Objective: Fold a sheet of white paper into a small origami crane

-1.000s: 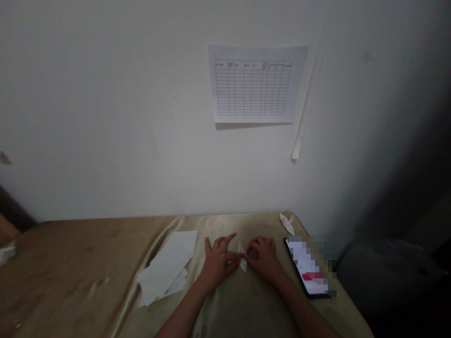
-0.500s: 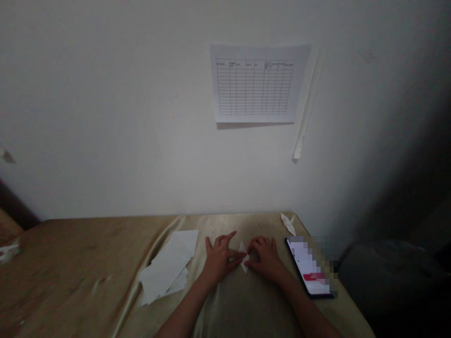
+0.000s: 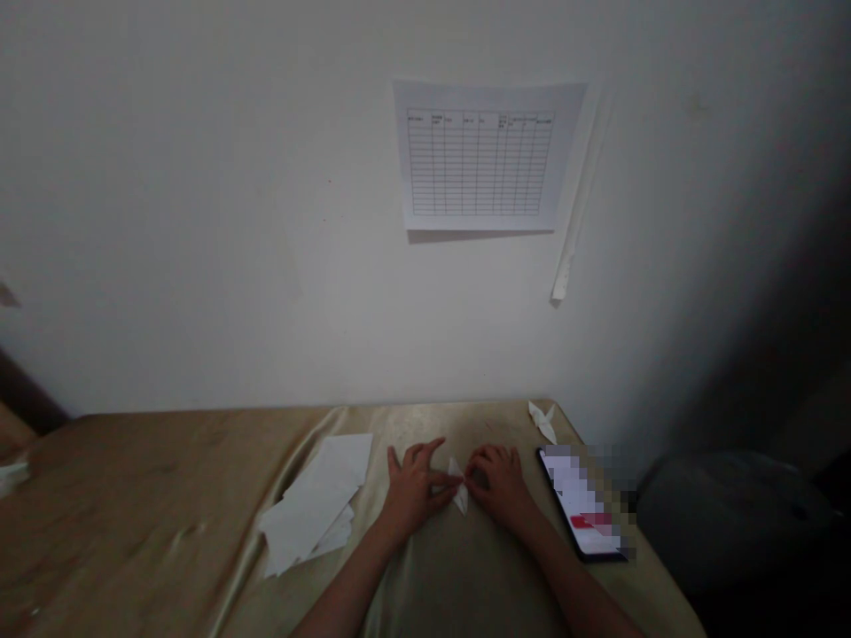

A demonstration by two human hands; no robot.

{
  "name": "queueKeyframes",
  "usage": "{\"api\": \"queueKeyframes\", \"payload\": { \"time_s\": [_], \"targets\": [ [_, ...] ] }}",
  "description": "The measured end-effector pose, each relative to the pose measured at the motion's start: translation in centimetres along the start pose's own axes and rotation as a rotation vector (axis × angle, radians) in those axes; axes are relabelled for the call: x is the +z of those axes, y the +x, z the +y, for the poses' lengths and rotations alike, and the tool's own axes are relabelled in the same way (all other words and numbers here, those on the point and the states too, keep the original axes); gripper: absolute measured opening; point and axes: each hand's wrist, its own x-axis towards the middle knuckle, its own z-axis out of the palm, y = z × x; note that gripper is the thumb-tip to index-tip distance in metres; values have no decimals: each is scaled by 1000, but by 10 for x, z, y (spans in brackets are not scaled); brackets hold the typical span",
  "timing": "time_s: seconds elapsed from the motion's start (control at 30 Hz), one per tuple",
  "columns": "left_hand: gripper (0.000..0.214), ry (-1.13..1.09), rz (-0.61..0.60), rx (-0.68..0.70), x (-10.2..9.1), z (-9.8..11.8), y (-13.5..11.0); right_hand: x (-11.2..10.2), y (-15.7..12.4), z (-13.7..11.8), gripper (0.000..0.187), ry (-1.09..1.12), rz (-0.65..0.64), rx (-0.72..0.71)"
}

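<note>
Between my two hands is a small piece of folded white paper (image 3: 461, 502), pointed at its top and bottom ends. My left hand (image 3: 413, 486) pinches its left side with thumb and index finger, while the other fingers spread away. From the right, my right hand (image 3: 498, 483) has its fingers curled, with thumb and index fingertips closed at the paper's middle. The fingertips cover the centre of the fold. A finished-looking folded paper figure (image 3: 543, 423) with pointed flaps lies at the table's far right corner.
Several white paper sheets (image 3: 319, 496) lie in an overlapping pile left of my left arm. A phone (image 3: 578, 505) with its screen lit, partly pixelated, rests near the right edge. A golden-brown cloth (image 3: 166, 505) covers the table. Behind it, a printed table sheet (image 3: 482, 164) hangs on the wall.
My right thumb has moved up against the index finger at the paper's middle. The left hand keeps nearly the same pinch. The view has shifted very slightly.
</note>
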Motion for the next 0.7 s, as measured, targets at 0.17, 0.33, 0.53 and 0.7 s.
{"api": "queueKeyframes", "payload": {
  "time_s": [0.17, 0.33, 0.53, 0.7],
  "targets": [
    [24, 13, 16, -5, 5, -4, 0, -7, -1, 1, 16, 19, -35, -10],
    [26, 11, 7, -4, 4, -2, -1, -9, -2, 5, 32, 70, -92, -22],
    [29, 4, 14, 4, 4, -2, -1, -12, -3, 6, 49, 71, -155, -30],
    [26, 1, 10, 6, 3, -1, -1, -14, -4, 8, 58, 63, -190, -43]
  ]
}}
